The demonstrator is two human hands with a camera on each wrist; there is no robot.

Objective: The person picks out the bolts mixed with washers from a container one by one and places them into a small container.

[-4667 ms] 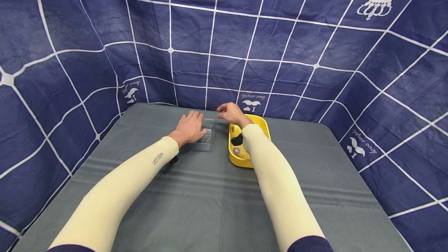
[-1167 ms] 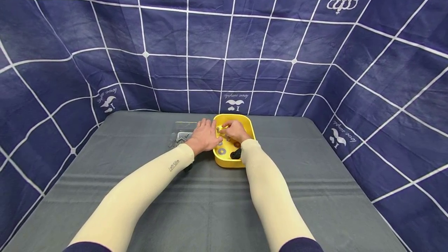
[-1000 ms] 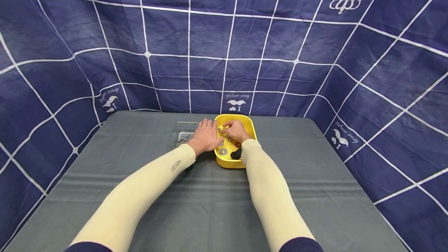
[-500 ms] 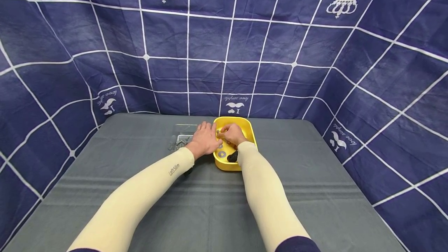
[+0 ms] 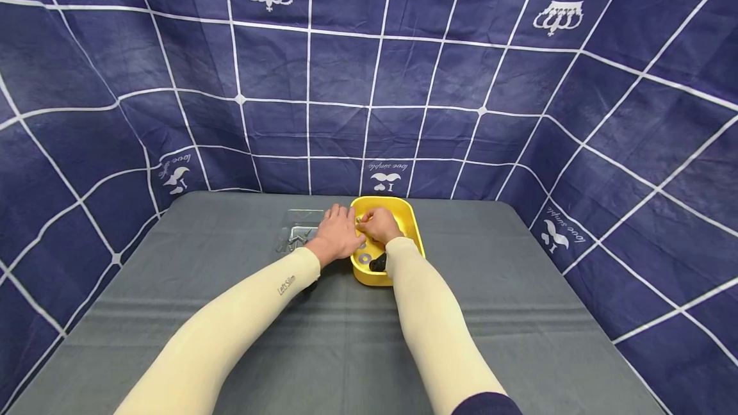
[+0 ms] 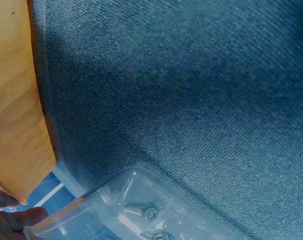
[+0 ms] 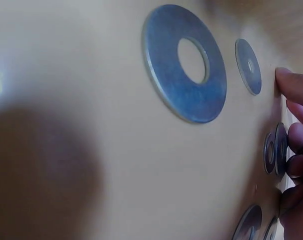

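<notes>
My left hand [image 5: 337, 232] lies across the left rim of a yellow tray [image 5: 414, 234], fingers extended and pointing away. Beside it stands a clear plastic box [image 5: 288, 235]; the left wrist view shows screws [image 6: 150, 214] inside. Down in the tray is my right hand [image 5: 380, 224], its fingertips at the left wall by a small bolt [image 5: 358, 219]. Whether they pinch it is hidden. In the right wrist view, a large flat washer [image 7: 164, 60] lies on the tray floor, and smaller washers [image 7: 244, 62] lie close to the curled fingers [image 7: 297, 90].
A grey cloth [image 5: 288, 351] covers the table. Blue cloth with white lines [image 5: 426, 75] hangs behind it and at both sides. A dark wrist camera [image 5: 377, 264] on the right arm sits low over the tray's near end.
Since the oldest frame, my left hand has moved from the clear box to the tray's left rim, and my right hand has come down into the tray. Over the last second both hands barely move.
</notes>
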